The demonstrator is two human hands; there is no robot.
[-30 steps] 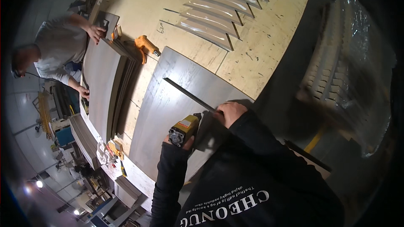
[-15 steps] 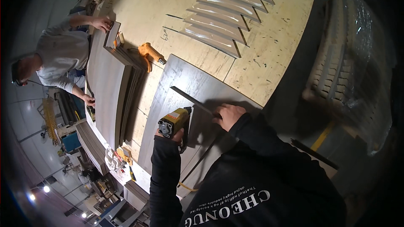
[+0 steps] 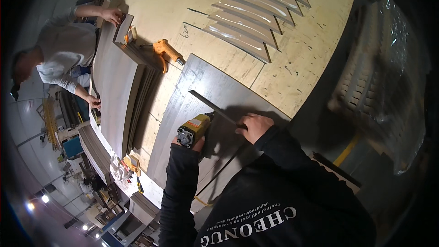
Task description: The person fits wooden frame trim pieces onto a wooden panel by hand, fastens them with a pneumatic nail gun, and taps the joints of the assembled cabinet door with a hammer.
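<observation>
My left hand (image 3: 198,145) is wrapped round the grip of a yellow nail gun (image 3: 195,127). The gun's nose points up and to the right, close to a thin dark strip (image 3: 211,105); contact between them cannot be made out. The strip lies diagonally across a grey wood-grain panel (image 3: 228,80). My right hand (image 3: 256,127) has its fingers closed on the strip's near right end. A second dark line, perhaps a strip or a joint, runs over the panel below the gun.
An orange glue gun (image 3: 167,55) lies beyond the panel's left corner. Curved pieces with white glue lines (image 3: 238,32) cover the far table. Stacked curved panels (image 3: 116,87) stand left, with a co-worker (image 3: 68,45) behind them. A plastic-wrapped stack (image 3: 379,77) is at right.
The nail gun has moved slightly up and right, its nose now closer to the strip. My right hand keeps hold of the strip's end. The whole view has shifted a little.
</observation>
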